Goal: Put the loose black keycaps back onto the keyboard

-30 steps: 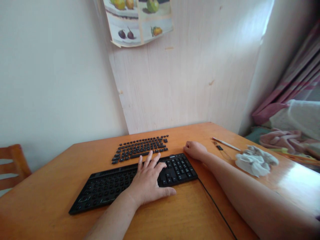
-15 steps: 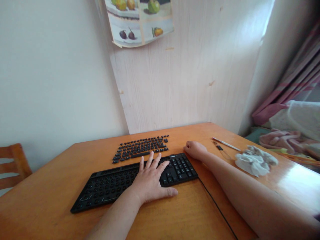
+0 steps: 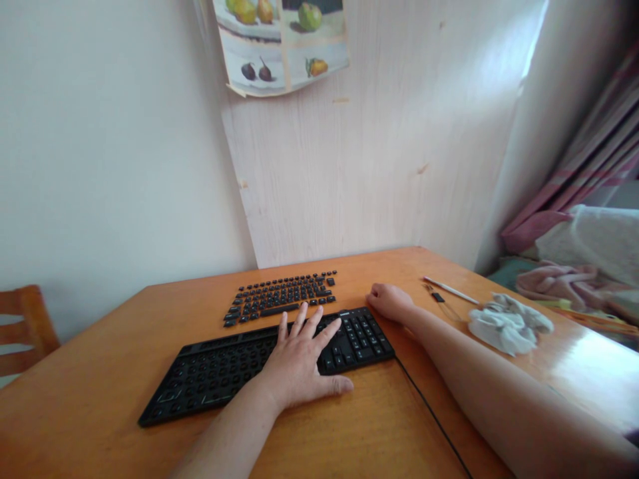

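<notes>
A black keyboard lies at a slant across the table before me, with bare sockets over its left part and keys still fitted on its number pad. My left hand rests over its middle, fingers spread and thumb stretched out past the front edge. Behind it, loose black keycaps are laid out in rows, a long space bar key among them. My right hand lies curled on the wood just beyond the keyboard's right back corner. What it holds, if anything, is hidden.
On the right lie a thin white stick, a small black-and-wire tool and a crumpled whitish cloth. The keyboard's cable runs toward the table's front. A wooden chair stands at left; a wall is behind the table.
Both hands and the keyboard hold nearly the same places. Only a slight shift of the whole view shows.
</notes>
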`<state>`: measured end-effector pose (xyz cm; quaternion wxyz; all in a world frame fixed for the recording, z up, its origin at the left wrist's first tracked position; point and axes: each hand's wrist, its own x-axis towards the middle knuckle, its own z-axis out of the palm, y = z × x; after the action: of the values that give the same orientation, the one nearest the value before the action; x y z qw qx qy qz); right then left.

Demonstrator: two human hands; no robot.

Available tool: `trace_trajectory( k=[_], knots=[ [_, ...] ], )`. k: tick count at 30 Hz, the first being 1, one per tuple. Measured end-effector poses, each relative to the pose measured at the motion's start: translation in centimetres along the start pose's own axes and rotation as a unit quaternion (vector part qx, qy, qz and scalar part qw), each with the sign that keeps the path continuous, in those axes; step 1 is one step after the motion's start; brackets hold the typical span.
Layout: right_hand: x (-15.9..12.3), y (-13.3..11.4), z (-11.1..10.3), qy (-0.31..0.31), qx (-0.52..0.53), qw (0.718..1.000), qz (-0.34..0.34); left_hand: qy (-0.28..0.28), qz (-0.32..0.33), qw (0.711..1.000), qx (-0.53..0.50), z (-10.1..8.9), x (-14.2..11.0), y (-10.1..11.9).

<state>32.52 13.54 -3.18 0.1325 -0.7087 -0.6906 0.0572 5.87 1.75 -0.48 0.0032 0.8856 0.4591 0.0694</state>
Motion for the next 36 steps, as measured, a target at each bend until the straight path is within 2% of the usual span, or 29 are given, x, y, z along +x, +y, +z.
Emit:
trace_trajectory(
  k=[8,12,15,21,25,28,32,34,36],
  knots=[
    [0.0,0.0,-0.2,-0.006,0.006,1.0,0.002,0.009,-0.002,1.0,-0.004,0.0,0.0,-0.1],
    [0.1,0.0,-0.2,-0.006,0.005,1.0,0.0,0.061,-0.023,0.998,-0.013,-0.4,0.1,-0.1],
    [0.2,0.0,-0.2,-0.006,0.004,1.0,0.001,0.123,-0.049,0.99,-0.043,-0.9,0.1,-0.4],
    [0.2,0.1,-0.2,-0.007,0.006,1.0,0.0,0.264,-0.073,0.945,-0.176,-3.3,-0.1,-1.1],
    [0.2,0.1,-0.1,-0.007,0.008,1.0,0.003,0.285,-0.117,0.909,-0.282,-5.1,0.2,-1.5],
    [0.2,0.1,-0.2,-0.009,0.011,1.0,0.002,0.293,-0.154,0.878,-0.345,-5.8,0.8,-2.0],
    [0.2,0.1,-0.3,-0.01,0.013,1.0,0.0,0.329,-0.189,0.842,-0.383,-5.1,1.8,-2.8],
    [0.2,0.2,-0.3,-0.011,0.013,1.0,0.0,0.34,-0.215,0.84,-0.364,-4.2,2.2,-3.4],
    [0.3,0.2,-0.3,-0.01,0.012,1.0,-0.001,0.332,-0.24,0.858,-0.308,-3.1,2.3,-4.0]
  ],
)
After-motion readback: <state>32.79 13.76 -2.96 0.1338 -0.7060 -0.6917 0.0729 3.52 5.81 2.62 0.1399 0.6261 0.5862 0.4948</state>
